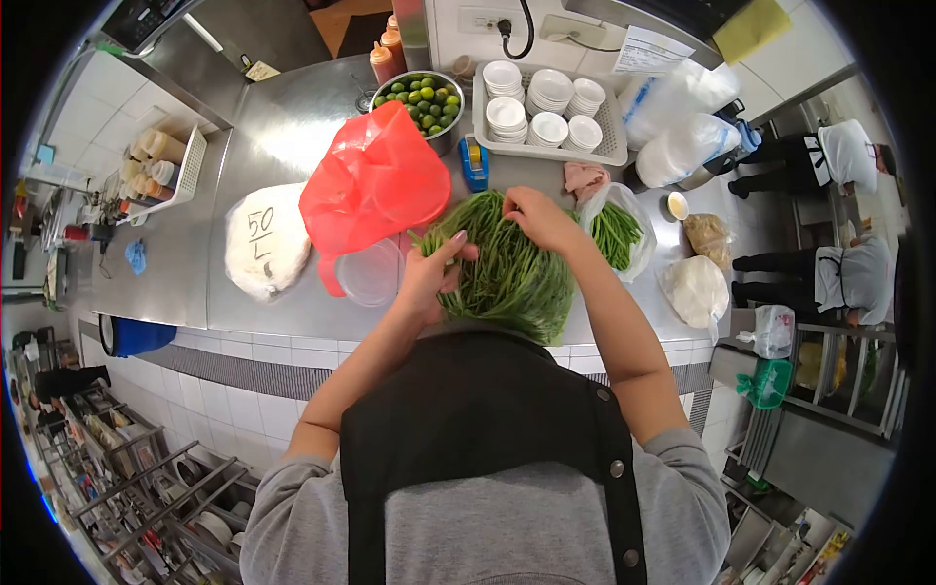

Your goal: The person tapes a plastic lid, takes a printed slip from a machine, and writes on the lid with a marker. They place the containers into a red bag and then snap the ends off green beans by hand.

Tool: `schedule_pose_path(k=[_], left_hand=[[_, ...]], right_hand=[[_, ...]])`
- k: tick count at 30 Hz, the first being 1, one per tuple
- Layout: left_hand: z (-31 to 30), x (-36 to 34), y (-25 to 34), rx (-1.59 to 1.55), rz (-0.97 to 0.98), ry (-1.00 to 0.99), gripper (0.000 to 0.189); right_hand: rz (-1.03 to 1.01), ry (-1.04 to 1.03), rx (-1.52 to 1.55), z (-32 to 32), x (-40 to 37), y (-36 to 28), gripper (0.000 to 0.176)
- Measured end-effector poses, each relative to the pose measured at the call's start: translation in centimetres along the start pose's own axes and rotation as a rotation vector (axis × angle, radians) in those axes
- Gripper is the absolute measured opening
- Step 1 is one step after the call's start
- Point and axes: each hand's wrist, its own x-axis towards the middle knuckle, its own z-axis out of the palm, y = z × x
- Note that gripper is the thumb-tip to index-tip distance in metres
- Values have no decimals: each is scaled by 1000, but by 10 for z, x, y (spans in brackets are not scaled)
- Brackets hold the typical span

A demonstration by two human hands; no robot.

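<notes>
A big heap of long green beans [507, 273] lies on the steel counter [283, 136] right in front of me. My left hand [432, 273] rests on the heap's left side, fingers curled into the beans. At the heap's top edge, my right hand [536, 216] pinches some beans. A clear bag with more green beans [616, 232] sits just right of the heap. A red plastic bag [375, 185] and a clear round container [370, 275] lie to the left.
A bowl of limes [424, 97], a tray of small white bowls [546, 107], sauce bottles [387, 54], a white sack marked 50 [265, 239] and bagged foods [694, 288] crowd the counter. Two people in white [848, 156] stand at the right.
</notes>
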Motion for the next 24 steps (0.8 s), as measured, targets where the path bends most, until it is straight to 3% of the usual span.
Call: schedule_pose_path(k=[2,7,10,16,18,19,22,24], left_hand=[[0,11,-3,157,102,-13,11],[8,48,-11,389,394,-98,23],[18,53,-11,423,531,-181,16],[19,41,-1,572,636,-212,11],[14,41,-4,626,705,-226,11],[13,40,-6,603,647,-211,12],[13,36,-8,515,502,-169,13],[15,31,-7,432,441,-145,14]], right_hand=[[-10,24,178,-16,-2,-17,6],[-141,99,184,-38,-13,-57,12],[-90,108,285,-51,-24,-85,15],[88,179,859,-38,-30,-71,15],[94,203,789,-34,-32,-72,13],[97,215,753,-32,-33,-73,12],[-158,510,201,-20,-28,-78,11],[-166,611,153,-11,-24,-78,12]])
